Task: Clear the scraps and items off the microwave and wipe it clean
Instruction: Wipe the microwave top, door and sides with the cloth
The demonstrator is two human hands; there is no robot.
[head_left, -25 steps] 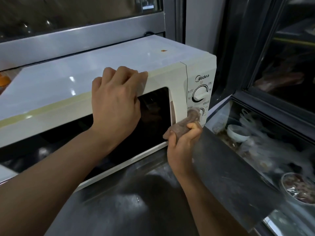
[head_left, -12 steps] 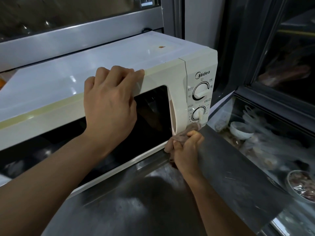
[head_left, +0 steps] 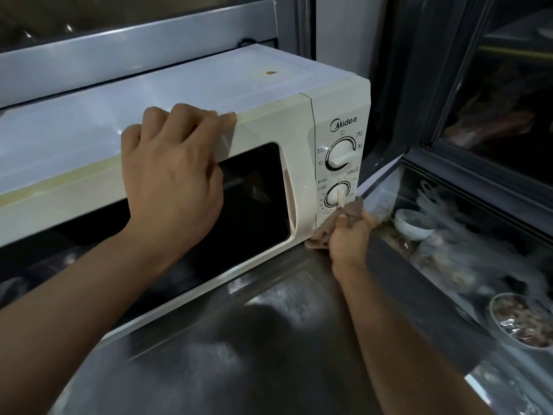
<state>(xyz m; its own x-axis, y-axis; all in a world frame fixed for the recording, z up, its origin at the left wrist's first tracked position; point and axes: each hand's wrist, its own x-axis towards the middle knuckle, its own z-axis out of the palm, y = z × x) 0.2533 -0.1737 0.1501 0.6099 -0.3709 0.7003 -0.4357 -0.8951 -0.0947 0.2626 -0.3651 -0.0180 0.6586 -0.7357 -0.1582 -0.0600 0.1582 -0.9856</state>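
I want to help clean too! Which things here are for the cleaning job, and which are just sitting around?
For the job: the microwave; the brown cloth gripped in the right hand; the left hand bracing the microwave's top front edge; the small orange spot on top.

Just lying about: the white bowl; the plastic bags; the foil-lined dish; the steel counter.

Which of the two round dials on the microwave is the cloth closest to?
The lower white dial: the brown cloth gripped by the right hand sits just beneath it. The upper white dial is farther up.
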